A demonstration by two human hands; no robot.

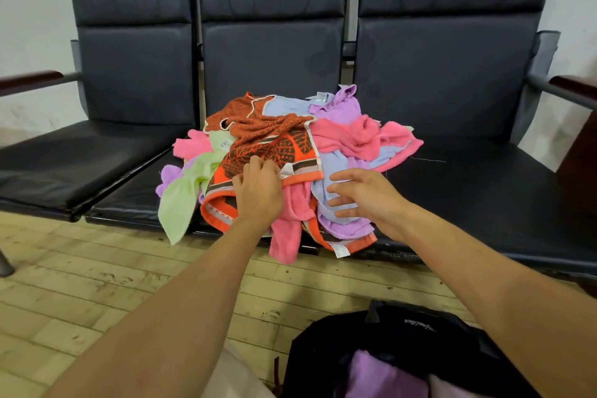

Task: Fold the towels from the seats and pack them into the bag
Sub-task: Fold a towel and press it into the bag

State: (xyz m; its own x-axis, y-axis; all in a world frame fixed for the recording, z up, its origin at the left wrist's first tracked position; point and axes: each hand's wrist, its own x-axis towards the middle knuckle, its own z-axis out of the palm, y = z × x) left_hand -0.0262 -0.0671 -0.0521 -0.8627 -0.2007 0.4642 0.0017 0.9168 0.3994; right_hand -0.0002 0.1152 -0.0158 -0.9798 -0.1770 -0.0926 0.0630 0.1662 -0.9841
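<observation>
A jumbled heap of towels lies on the middle black seat (129,200), spilling over its front edge. On top is an orange towel with a brown leaf pattern (277,149); pink (361,136), lilac (336,103), light blue (339,184) and green (184,200) towels are tangled around it. My left hand (258,191) lies on the orange towel with its fingertips curled into the cloth. My right hand (361,194) hovers over the light blue towel, fingers spread. A black bag (403,333) stands open on the floor at the lower right, with a lilac towel (381,378) inside.
Three black padded seats (484,191) stand in a row against a white wall, with metal armrests (32,79) at both ends. The left and right seats hold nothing. The floor (80,287) is worn pale wood planks between me and the seats.
</observation>
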